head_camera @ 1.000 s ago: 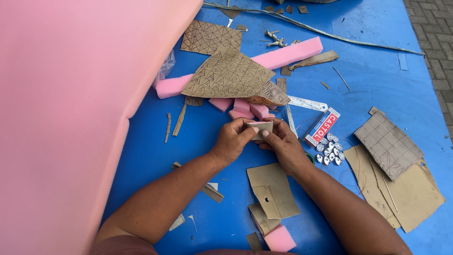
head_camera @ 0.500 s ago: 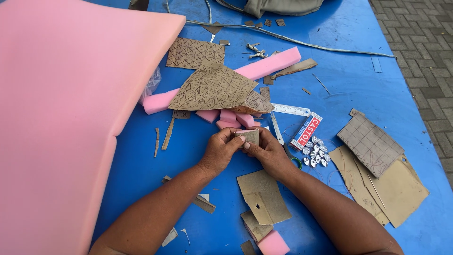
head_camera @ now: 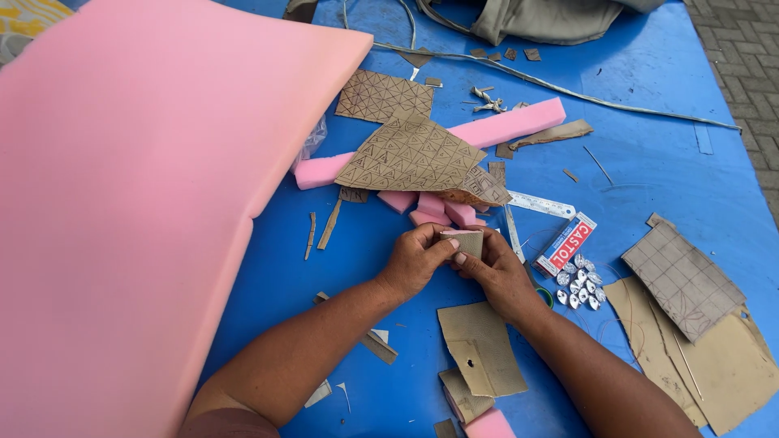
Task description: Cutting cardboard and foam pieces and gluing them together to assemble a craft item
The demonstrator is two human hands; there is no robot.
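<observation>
pinching a small tan-covered foam block [head_camera: 466,241] between both hands, a person works over a blue bench [head_camera: 649,162] strewn with offcuts. the left hand [head_camera: 415,261] has its fingers [head_camera: 438,247] curled together and clamped on the block's left edge, thumb pressed against its near side; the right hand [head_camera: 497,272] closes on the block from the right, fingertips bent tight over its face. the block sits in the middle of the bench, held just above the surface, its pink top edge showing.

just beyond the hands lie short pink foam pieces [head_camera: 434,207], partly under a tan patterned sheet [head_camera: 414,154] marked with triangles, which rests across a long pink foam strip [head_camera: 487,134]. a metal ruler [head_camera: 540,204] and a red and white tube box [head_camera: 564,243] lie just right of the hands, with a cluster of small silver caps [head_camera: 578,284] beside the box. a tan cardboard piece [head_camera: 483,349] with a small hole lies near, between the forearms. a big pink foam slab [head_camera: 122,203] fills the left side, and gridded tan sheets [head_camera: 682,280] lie at the right edge.
</observation>
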